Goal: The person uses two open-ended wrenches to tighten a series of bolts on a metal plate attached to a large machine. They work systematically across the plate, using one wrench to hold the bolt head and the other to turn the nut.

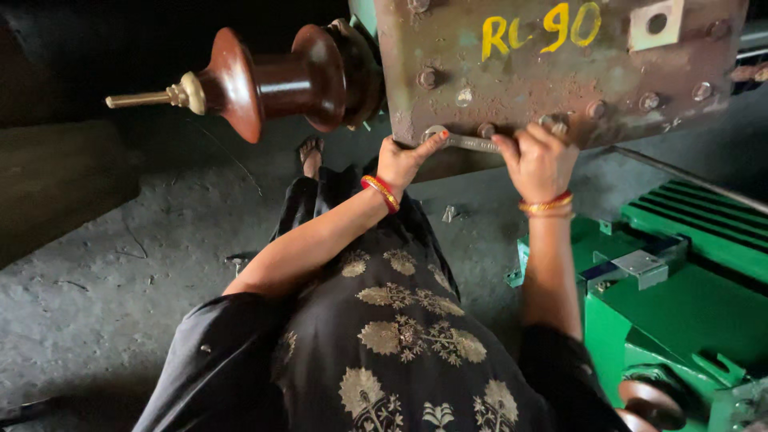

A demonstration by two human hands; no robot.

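Note:
A rusty metal cover plate (560,72) with several bolts along its lower edge fills the top of the head view. A grey spanner (472,142) lies along that edge, its ring end on a bolt at the left. My left hand (404,160) presses the ring end with its thumb on top. My right hand (540,160) is closed around the spanner's handle end. Both wrists wear red and gold bangles.
A brown ceramic insulator (264,80) with a brass tip sticks out to the left of the plate. A green metal housing (688,296) stands at the right. The dirty concrete floor (104,296) lies below, with a small metal piece (450,214) on it.

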